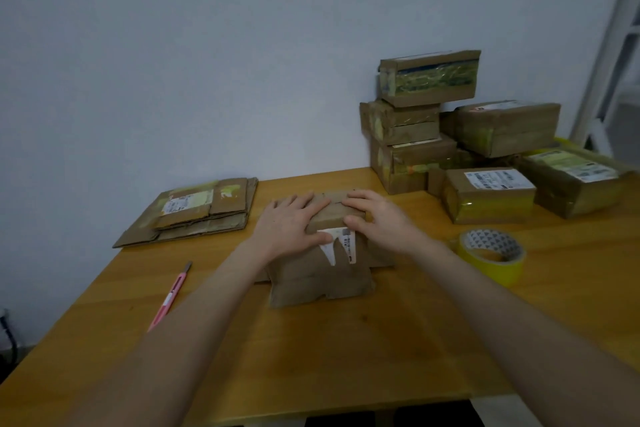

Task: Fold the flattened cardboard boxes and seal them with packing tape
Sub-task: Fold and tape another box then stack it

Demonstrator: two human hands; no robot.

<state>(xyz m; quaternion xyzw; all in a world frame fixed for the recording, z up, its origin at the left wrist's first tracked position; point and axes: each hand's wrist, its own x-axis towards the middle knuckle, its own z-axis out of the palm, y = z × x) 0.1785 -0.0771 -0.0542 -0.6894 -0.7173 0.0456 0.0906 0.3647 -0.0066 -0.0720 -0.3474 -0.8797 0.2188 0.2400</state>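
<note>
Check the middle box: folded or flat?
Partly folded: box raised at the back under left hand and right hand; near flaps splay flat.

Bare table (346, 350) in front; tape roll (491, 255) right, knife (171, 295) left

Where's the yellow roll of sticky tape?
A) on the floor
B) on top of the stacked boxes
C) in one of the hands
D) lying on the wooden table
D: the yellow roll of packing tape lies on the wooden table, apart from the right hand, which rests on the brown cardboard box.
</note>
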